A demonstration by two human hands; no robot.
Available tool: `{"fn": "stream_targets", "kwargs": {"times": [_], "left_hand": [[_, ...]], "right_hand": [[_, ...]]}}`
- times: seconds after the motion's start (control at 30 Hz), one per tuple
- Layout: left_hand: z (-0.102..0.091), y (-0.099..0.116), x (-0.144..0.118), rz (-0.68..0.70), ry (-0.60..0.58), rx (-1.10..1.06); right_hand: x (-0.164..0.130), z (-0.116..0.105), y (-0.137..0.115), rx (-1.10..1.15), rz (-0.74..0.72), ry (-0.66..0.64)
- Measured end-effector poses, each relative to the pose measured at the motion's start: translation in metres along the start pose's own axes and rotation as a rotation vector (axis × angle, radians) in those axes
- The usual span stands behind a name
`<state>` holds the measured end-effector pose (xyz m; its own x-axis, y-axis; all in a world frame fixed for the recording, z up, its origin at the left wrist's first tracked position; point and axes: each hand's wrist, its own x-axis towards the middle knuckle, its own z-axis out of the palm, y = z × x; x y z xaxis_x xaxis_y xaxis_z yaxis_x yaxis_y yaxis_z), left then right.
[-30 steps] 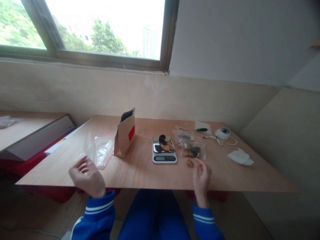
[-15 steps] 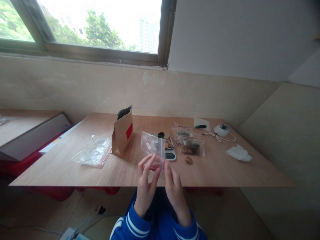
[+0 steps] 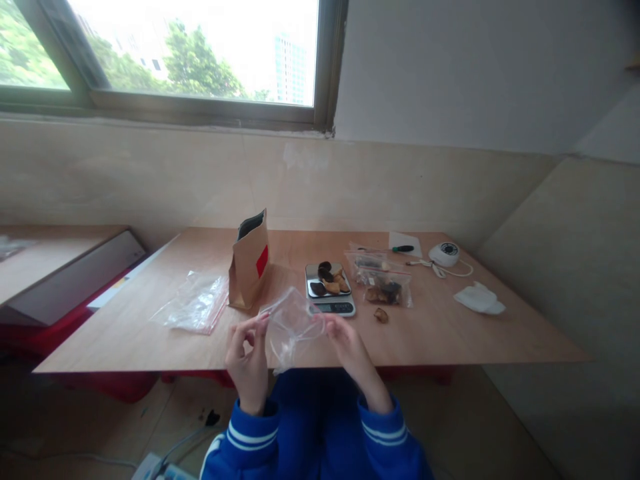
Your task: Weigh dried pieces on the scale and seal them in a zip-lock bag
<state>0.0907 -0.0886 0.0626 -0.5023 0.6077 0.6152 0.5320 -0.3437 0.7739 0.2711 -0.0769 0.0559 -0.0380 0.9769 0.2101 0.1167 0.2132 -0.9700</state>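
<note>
Head view, watched from my remote seat: I see a clear zip-lock bag [image 3: 295, 328] spread between both hands, above the near part of the wooden table [image 3: 440, 340] and in front of the digital scale [image 3: 346, 309]. On my left, the left hand [image 3: 247, 363] pinches one edge of it, thumb against curled fingers; on the other side, the right hand [image 3: 353, 347] grips the opposite edge with its fingertips.

Dark and tan dried slices [image 3: 331, 287] lie on the scale's metal plate; I cannot read its display. Left of it, I have a kraft paper pouch [image 3: 247, 267] standing upright, open at the top, with flat clear bags [image 3: 193, 303] beside it. To the right I make out filled zip-lock bags [image 3: 385, 291], with one loose tan piece [image 3: 381, 315] just before them. Farther right are a white dome camera [image 3: 444, 253] and a crumpled white tissue [image 3: 480, 299]; a green-and-black screwdriver handle [image 3: 403, 249] rests on white paper [image 3: 414, 241].
</note>
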Motion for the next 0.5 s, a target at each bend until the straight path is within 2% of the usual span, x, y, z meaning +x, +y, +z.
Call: {"fn": "stream_targets", "kwargs": {"times": [0.03, 0.17, 0.27, 0.33, 0.4, 0.5], "left_hand": [[0.001, 0.001, 0.002, -0.004, 0.005, 0.017], [0.009, 0.008, 0.008, 0.002, 0.094, 0.047], [0.014, 0.013, 0.011, -0.02, 0.145, 0.03], [0.016, 0.014, 0.008, -0.048, 0.113, -0.007], [0.016, 0.012, 0.002, -0.095, 0.056, -0.065], [0.018, 0.006, -0.01, -0.209, -0.012, -0.162]], "right_hand": [[0.008, -0.004, 0.005, -0.076, -0.051, 0.032], [0.057, -0.012, 0.029, -0.501, -0.207, 0.331], [0.091, -0.007, 0.048, -0.711, -0.136, 0.299], [0.104, -0.001, 0.058, -0.782, -0.066, 0.236], [0.107, 0.004, 0.066, -0.823, -0.047, 0.221], [0.105, 0.007, 0.075, -0.804, -0.113, 0.268]]}}
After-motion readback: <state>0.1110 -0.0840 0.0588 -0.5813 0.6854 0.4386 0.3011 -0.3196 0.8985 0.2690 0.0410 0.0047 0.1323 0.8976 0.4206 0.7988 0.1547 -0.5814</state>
